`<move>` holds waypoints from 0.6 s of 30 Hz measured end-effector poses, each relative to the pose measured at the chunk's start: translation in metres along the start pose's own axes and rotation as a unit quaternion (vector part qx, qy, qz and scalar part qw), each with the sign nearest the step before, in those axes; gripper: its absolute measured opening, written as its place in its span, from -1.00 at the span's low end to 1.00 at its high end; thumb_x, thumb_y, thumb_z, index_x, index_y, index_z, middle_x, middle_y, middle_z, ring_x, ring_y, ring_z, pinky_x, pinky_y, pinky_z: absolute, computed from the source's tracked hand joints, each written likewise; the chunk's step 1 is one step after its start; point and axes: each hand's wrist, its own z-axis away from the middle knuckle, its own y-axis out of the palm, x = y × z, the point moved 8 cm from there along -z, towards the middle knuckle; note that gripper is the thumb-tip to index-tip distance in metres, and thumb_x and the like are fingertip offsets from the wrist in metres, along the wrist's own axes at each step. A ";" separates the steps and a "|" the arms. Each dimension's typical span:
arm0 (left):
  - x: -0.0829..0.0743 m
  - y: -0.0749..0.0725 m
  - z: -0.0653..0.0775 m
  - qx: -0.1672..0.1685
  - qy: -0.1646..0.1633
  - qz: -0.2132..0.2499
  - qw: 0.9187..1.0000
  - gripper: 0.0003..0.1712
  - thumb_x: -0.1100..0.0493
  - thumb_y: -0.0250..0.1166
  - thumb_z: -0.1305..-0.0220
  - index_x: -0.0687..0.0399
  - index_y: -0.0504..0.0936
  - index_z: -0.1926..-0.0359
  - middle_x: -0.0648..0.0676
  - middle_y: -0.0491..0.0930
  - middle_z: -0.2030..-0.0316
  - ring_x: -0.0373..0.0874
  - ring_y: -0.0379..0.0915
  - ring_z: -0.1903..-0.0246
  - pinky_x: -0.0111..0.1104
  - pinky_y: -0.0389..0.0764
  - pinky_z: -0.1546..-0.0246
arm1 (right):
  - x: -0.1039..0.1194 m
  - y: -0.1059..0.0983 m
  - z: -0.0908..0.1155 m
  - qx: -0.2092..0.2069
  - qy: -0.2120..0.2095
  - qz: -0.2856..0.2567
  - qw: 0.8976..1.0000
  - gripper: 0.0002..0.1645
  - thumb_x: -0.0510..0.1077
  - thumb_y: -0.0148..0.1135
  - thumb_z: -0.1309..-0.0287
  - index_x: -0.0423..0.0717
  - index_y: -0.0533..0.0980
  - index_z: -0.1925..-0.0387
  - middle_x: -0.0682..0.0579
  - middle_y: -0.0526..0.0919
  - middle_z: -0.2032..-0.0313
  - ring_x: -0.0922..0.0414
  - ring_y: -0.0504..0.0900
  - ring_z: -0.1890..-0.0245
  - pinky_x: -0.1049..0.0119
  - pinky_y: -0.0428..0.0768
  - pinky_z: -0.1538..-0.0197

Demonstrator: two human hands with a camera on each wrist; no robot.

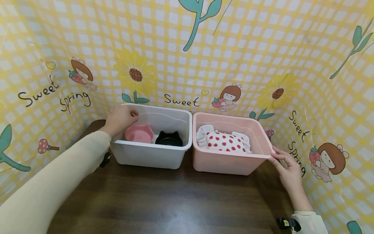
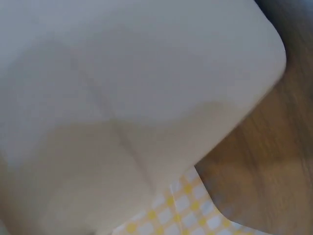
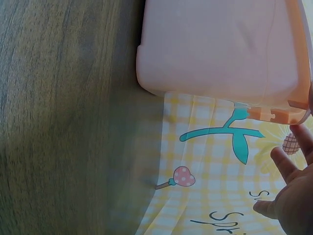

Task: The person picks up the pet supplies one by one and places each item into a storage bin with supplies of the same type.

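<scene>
Two storage bins stand side by side at the back of the table. The white bin (image 1: 147, 157) holds a pink cat-eared bowl (image 1: 139, 134) and a black cat-eared bowl (image 1: 169, 139). In the pink bin (image 1: 222, 165) lies a white ruffled cloth item (image 1: 226, 141) with red dots. My left hand (image 1: 122, 118) grips the white bin's left rim, fingers bent over it. At the pink bin's front right corner, my right hand (image 1: 287, 167) touches the rim with extended fingertips. The right wrist view shows spread fingers (image 3: 286, 169) beside the pink wall; the left wrist view shows mostly white wall (image 2: 146, 88).
Dark wooden tabletop (image 1: 163, 198) runs in front of both bins. A yellow checked cloth (image 1: 163, 58) with printed flowers, figures and lettering hangs behind them and along both sides. Black straps (image 1: 287, 224) sit at the wrists, below the light sleeves.
</scene>
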 end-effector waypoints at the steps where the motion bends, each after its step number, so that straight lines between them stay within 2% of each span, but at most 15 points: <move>1: 0.001 -0.002 -0.001 0.002 -0.004 0.004 1.000 -0.71 0.04 0.31 -0.32 0.08 0.79 0.06 0.14 0.77 0.17 0.12 0.64 0.13 0.08 0.51 0.08 | 0.000 0.000 0.000 -0.001 -0.001 0.000 1.000 -0.75 -0.44 0.45 -0.11 -0.28 0.72 0.13 -0.19 0.67 -0.16 0.45 0.55 -0.17 0.65 0.34 -0.26; 4: 0.001 -0.005 -0.003 0.019 -0.011 0.022 1.000 -0.64 0.00 0.28 -0.37 0.09 0.75 -0.04 0.18 0.76 0.09 0.10 0.67 0.15 0.02 0.60 0.19 | 0.000 -0.001 -0.001 -0.003 -0.001 0.003 1.000 -0.75 -0.43 0.45 -0.11 -0.27 0.73 0.14 -0.18 0.68 -0.16 0.45 0.54 -0.17 0.65 0.34 -0.26; 8: 0.002 -0.007 -0.003 0.037 -0.009 0.037 0.999 -0.60 -0.04 0.28 -0.39 0.08 0.73 -0.09 0.19 0.75 0.04 0.09 0.67 0.13 0.01 0.62 0.17 | 0.000 -0.002 -0.001 -0.003 0.000 0.008 1.000 -0.76 -0.41 0.46 -0.11 -0.25 0.73 0.14 -0.16 0.68 -0.16 0.46 0.54 -0.17 0.66 0.33 -0.26; 11: 0.002 -0.006 -0.002 0.040 -0.002 0.045 0.998 -0.59 -0.05 0.30 -0.38 0.09 0.73 -0.09 0.19 0.75 0.04 0.11 0.67 0.11 0.02 0.61 0.15 | 0.000 -0.002 -0.001 0.003 0.000 0.013 1.000 -0.75 -0.40 0.46 -0.11 -0.24 0.73 0.13 -0.16 0.67 -0.17 0.47 0.52 -0.18 0.67 0.32 -0.25; 18: 0.009 -0.004 0.001 0.048 -0.011 0.078 0.996 -0.54 -0.04 0.30 -0.40 0.10 0.67 -0.19 0.22 0.71 -0.04 0.13 0.63 0.00 0.04 0.61 0.05 | 0.007 -0.001 -0.001 0.016 -0.012 0.049 0.999 -0.76 -0.32 0.49 -0.13 -0.16 0.74 0.12 -0.14 0.67 -0.19 0.52 0.44 -0.19 0.67 0.25 -0.24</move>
